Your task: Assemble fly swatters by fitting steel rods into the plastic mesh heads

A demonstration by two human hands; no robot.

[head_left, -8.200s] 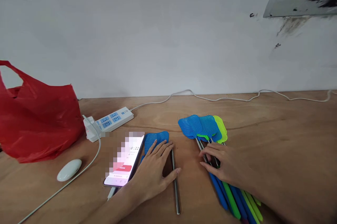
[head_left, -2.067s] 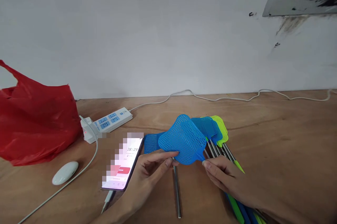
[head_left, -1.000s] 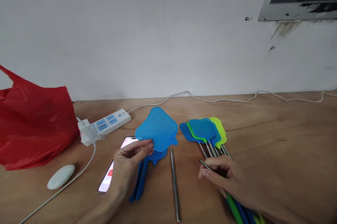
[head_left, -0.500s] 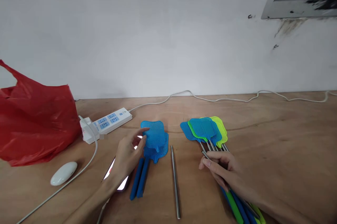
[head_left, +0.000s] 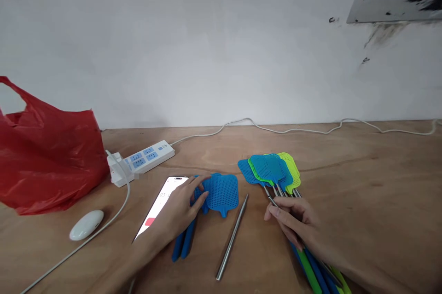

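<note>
My left hand [head_left: 184,202] has its thumb and fingers on a blue mesh fly swatter head [head_left: 199,195], partly hidden under it. A second blue fly swatter head [head_left: 223,192] lies beside and partly over that one. Two blue handles [head_left: 183,242] lie below them. In my right hand [head_left: 293,218] a thin metal rod [head_left: 271,199] is pinched between thumb and fingers, above a pile of fly swatters [head_left: 269,169] with blue, green and yellow heads. Another metal rod [head_left: 232,239] rests slanted on the table between my hands.
A lit phone [head_left: 162,199] lies by my left forearm. Farther left are a white oval object [head_left: 86,225], a white cable, a power strip [head_left: 148,157] and a red plastic bag [head_left: 51,160]. A thin cord [head_left: 286,132] runs along the wooden table's back, by the wall.
My left hand has moved right and lower; the two blue heads now lie more side by side. The loose metal rod has turned to slant the other way. My right hand barely moved.
</note>
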